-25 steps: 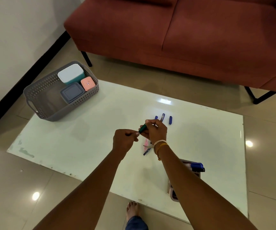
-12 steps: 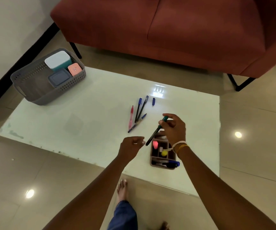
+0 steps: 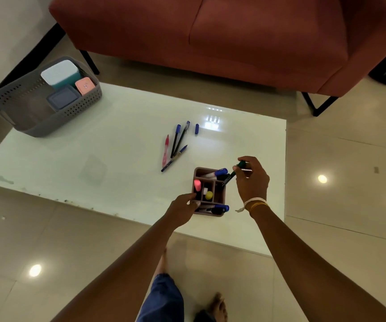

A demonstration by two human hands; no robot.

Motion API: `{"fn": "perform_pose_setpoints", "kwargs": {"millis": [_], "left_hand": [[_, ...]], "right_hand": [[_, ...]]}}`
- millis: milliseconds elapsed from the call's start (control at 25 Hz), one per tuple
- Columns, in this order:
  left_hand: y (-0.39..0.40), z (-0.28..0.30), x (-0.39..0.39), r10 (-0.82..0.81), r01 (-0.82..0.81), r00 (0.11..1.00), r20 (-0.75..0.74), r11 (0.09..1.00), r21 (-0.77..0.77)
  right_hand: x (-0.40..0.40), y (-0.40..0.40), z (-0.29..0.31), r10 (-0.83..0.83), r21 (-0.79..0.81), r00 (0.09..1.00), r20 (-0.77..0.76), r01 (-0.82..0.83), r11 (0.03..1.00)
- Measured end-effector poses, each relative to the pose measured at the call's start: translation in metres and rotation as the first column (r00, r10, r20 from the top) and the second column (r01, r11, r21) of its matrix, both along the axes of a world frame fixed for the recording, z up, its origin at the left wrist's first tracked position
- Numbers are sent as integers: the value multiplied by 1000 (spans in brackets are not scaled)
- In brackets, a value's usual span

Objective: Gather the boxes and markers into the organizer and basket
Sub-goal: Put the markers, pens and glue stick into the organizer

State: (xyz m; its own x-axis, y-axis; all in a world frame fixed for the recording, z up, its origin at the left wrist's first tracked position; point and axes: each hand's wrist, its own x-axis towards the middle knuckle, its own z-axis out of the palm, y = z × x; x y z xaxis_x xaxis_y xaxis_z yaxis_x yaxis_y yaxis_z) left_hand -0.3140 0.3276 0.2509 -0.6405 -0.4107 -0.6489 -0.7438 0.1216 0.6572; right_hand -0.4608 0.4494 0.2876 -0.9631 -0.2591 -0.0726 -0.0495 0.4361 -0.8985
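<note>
The left hand covers the organizer's near-left corner, so the grip there is unclear. The green marker's upper end disappears under the right hand's fingers. The sofa runs off the top edge.

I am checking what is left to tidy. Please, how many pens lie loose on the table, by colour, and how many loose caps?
Blue pens: 3
Pink pen: 1
Loose blue cap: 1
Total: 5
</note>
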Motion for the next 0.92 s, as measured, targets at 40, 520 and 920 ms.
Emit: {"fn": "perform_pose_setpoints", "kwargs": {"millis": [40,520,920], "left_hand": [[0,0,-1,-7,7,1000,-5,1000,-2],[-41,5,-10,-47,33,996,-70,980,-196],[-134,-18,-33,40,-75,994,-100,923,-378]], "right_hand": [[2,1,-4,34,32,999,-11,-34,999],[-6,-34,-2,265,279,956,-128,-222,934],[-44,-168,-37,305,472,949,78,-304,827]]}}
